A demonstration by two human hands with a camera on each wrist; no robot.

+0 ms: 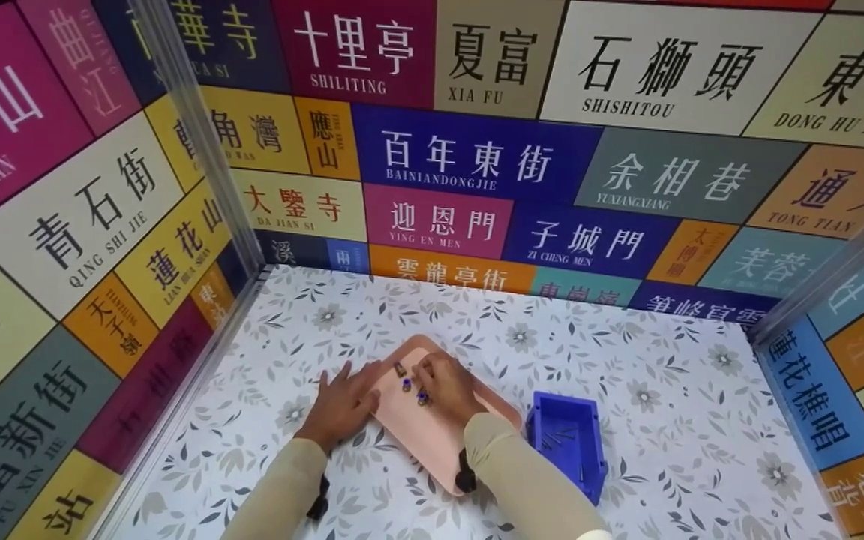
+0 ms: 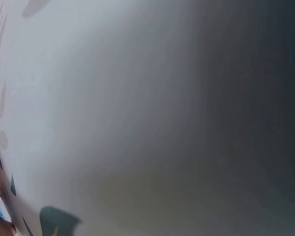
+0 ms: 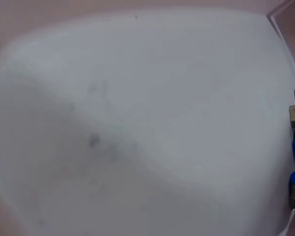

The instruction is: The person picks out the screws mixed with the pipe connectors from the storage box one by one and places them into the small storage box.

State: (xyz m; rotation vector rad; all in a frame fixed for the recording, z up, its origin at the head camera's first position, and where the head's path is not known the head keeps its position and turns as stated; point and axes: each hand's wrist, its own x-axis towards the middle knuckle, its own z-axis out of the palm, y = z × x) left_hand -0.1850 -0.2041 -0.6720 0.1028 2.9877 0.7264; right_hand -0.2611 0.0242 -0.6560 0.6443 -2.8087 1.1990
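Fittings (image 1: 406,385) sit at the tray (image 1: 417,442)'s 11 o'clock, rim likely stopping rolls; right hand (image 1: 447,386) beside them, fingers curled, can't tell if pinching one. Left hand (image 1: 342,405), fingers spread at the tray's 9 o'clock edge, seemingly steadies it; bin (image 1: 561,411) at 4 o'clock, probably for separating thin metal bits (image 1: 580,470).

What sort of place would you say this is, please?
Probably a small booth for tabletop work: colourful lettered panels wall in a flower-patterned surface, on which sit a pink tray with small fittings and a blue bin.
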